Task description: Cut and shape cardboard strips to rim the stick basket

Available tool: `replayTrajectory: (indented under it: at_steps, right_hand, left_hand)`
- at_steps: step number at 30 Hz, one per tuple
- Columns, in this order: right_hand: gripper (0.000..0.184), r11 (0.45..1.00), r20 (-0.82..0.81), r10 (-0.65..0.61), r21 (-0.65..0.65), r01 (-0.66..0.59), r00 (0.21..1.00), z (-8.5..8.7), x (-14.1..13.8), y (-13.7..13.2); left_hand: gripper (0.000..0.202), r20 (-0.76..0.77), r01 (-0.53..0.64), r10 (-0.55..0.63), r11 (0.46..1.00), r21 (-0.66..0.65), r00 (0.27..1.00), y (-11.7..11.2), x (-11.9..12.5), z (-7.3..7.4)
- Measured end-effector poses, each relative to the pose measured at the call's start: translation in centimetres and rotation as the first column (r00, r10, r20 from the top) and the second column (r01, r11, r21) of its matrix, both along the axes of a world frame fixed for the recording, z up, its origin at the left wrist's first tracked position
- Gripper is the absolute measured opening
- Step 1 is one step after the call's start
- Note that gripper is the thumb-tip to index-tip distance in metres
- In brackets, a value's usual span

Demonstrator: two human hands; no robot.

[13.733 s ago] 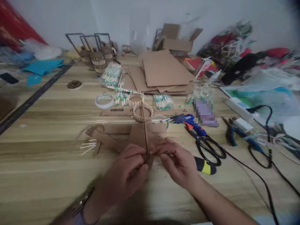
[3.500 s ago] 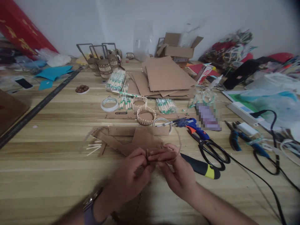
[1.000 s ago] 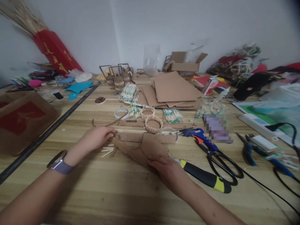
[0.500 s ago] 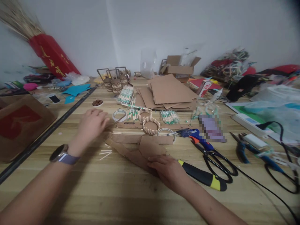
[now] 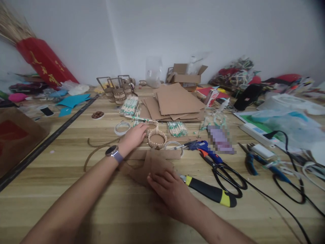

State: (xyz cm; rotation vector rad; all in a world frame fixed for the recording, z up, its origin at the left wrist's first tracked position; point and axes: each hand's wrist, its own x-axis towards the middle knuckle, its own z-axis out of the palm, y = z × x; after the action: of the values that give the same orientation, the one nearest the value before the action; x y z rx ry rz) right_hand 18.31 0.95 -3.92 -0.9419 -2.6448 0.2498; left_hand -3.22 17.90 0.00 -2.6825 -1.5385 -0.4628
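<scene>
My left hand (image 5: 134, 136) reaches to the left edge of the farther of two small rings of pale sticks (image 5: 151, 122); its fingertips are partly hidden, and I cannot tell whether they grip it. The nearer stick ring (image 5: 157, 139) stands just to the right, with a brown cardboard base inside. My right hand (image 5: 170, 191) lies with fingers stretched out over a cut cardboard piece (image 5: 154, 162) on the table. Behind that piece is a flat cardboard strip (image 5: 172, 155). Curved brown strips (image 5: 88, 157) lie left of my left forearm.
To the right are a yellow-black handled cutter (image 5: 210, 190), black-handled scissors (image 5: 228, 176), a blue glue gun (image 5: 200, 145) and pliers (image 5: 250, 159). Cardboard sheets (image 5: 177, 100), stick packs (image 5: 129, 105) and tape rolls (image 5: 122, 128) sit farther back. A paper bag (image 5: 20, 142) stands left.
My left hand has moved right and forward from the table's left side to the stick rings. My right hand still rests on the cardboard. The whole view has shifted slightly.
</scene>
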Motion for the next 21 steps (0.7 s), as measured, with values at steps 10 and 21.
replayTrajectory:
  at_steps: [10,21]
  right_hand:
    - [0.045,0.971,-0.023,-0.229,0.061,0.230,0.973,-1.9,0.3,1.4]
    - [0.045,0.948,0.001,-0.309,0.078,0.308,0.951,-0.9,0.6,2.3]
  left_hand:
    - [0.034,-0.035,-0.081,0.079,0.994,-0.071,0.996,2.5,0.8,0.1]
    - [0.027,-0.047,-0.232,0.238,0.967,0.109,0.970,0.6,-1.4,5.5]
